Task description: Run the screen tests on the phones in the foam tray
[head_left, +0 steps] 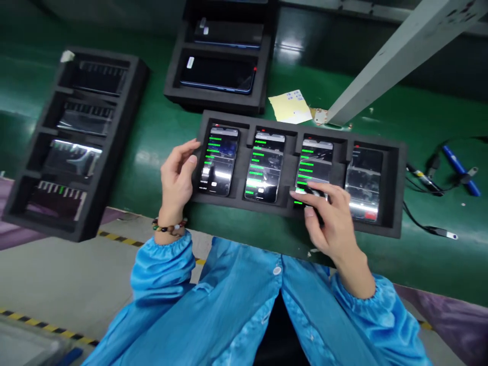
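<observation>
A black foam tray (394, 152) lies across the green surface with several phones in its slots. Three phones, the left one (219, 160), the second (265, 165) and the third (314, 162), show green lines on lit screens; the rightmost phone (364, 178) is mostly dark. My left hand (177, 178) rests at the tray's left end beside the first phone, fingers loosely curled and holding nothing. My right hand (330, 221) lies over the lower end of the third phone, fingers pressed together around a small dark object I cannot name.
A second foam tray (125, 101) with several phones sits at the left, a third tray (179, 76) with two dark phones at the back. A yellow sticker sheet (290, 107), a grey metal post (385, 56), and cables with a blue pen (459, 170) lie to the right.
</observation>
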Available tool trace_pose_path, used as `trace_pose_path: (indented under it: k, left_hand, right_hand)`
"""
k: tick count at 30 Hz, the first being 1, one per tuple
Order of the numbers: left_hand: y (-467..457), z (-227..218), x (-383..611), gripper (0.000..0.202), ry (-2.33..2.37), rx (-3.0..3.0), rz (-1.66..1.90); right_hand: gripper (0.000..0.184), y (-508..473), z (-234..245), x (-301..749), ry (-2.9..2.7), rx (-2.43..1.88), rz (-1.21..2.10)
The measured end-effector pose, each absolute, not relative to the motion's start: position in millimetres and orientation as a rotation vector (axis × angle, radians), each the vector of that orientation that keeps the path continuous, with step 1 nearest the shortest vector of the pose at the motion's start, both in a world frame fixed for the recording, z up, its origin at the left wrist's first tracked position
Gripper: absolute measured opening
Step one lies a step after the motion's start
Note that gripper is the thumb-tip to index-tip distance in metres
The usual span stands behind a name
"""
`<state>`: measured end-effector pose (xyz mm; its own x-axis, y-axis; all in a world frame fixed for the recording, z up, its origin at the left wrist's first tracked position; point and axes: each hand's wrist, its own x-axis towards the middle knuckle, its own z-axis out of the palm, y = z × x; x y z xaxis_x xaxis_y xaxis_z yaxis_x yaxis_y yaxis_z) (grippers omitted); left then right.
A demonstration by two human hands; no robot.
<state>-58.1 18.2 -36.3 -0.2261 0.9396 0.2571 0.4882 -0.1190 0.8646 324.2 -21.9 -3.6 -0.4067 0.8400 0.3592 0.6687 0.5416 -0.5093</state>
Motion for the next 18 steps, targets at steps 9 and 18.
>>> trace_pose_path:
  k: [9, 18]
  left_hand:
    - [15.2, -37.9, -77.3, 0.031, 1.622, 1.716, 1.089]
    - [16.3, -41.9, -81.2, 0.040, 1.610, 1.829, 0.975]
  right_hand:
    - [0.038, -4.9, -4.1, 270.0, -2.329, -1.274, 0.491]
    - [0.042, 5.2, -2.5, 260.7, -2.296, -1.443, 0.460]
